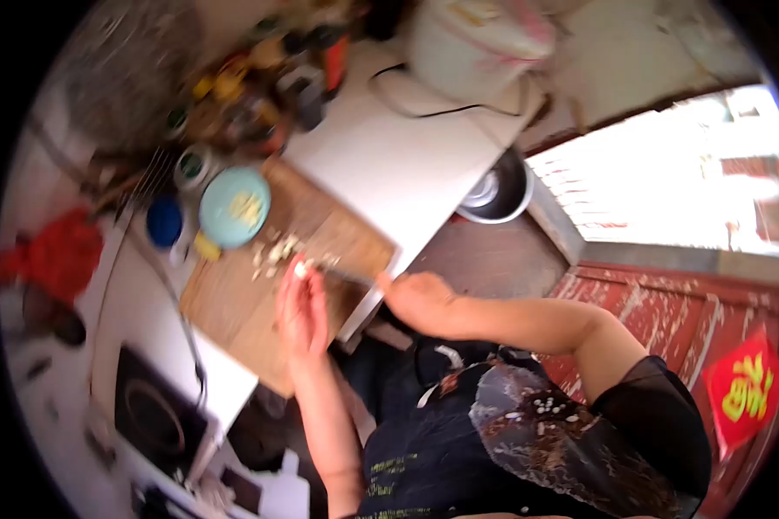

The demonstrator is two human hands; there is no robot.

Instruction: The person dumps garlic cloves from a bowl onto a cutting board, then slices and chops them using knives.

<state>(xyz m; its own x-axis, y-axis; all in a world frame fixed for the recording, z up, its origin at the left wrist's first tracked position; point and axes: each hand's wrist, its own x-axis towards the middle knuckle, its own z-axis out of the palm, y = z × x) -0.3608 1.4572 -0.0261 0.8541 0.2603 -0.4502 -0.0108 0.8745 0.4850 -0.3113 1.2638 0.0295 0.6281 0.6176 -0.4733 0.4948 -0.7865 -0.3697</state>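
My left hand (303, 313) is above the wooden cutting board (242, 320), its fingertips closed on a small pale piece (300, 269) that looks like garlic. In my right hand (419, 303), at the board's right edge, is the handle of a knife (348, 276); its blade points left toward the pale piece. Just beyond my left fingertips, several pale pieces (280, 250) lie scattered on the board. A light blue plate (219, 201) with chopped pale bits (246, 208) sits at the board's far left corner.
Left of the plate are a blue lid (164, 221) and a jar (192, 166). Bottles (303, 91) crowd the back. A white appliance (467, 52) with a black cord stands at the back right. A dark cooktop (157, 415) lies at lower left, a metal pot (515, 192) beyond the counter.
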